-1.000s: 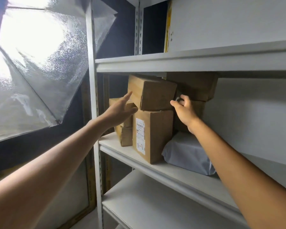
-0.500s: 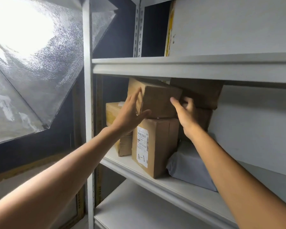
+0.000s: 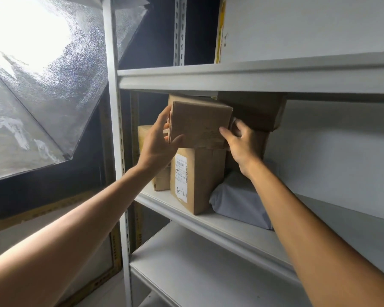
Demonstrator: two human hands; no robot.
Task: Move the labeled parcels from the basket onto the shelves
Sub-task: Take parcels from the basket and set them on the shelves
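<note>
You are holding the top parcel (image 3: 200, 122) up ahead of you and slightly above your hands, on the middle shelf (image 3: 231, 227), where it is sitting on the upright box marked A-1 (image 3: 200, 180) and just under the upper shelf (image 3: 253, 78). The parcel is lying squarely between your hands, so neither one is nearer; both are already touching it. Your left hand (image 3: 157, 142) is pressing against its left end with the fingers lying nearly straight and the thumb spreading across the lower front edge. Your right hand (image 3: 242, 145) is curling round the lower right corner, thumb on the front and fingers tucking behind, in the narrow space beside the darker box (image 3: 257, 111). The parcel is presenting a broad plain face to you, and its visible long axis is running left to right along the shelf front, roughly level. How deep it is reaching into the shelf is not something you can tell from here. The next move is probably turning on that sideways line: the left side is looking open toward the shelf post, while the right is looking crowded, so any shift to the right is likely asking your right fingers to come clear first. The grey soft parcel (image 3: 237, 200) is lying below your right wrist, apart from the parcel you are holding.
</note>
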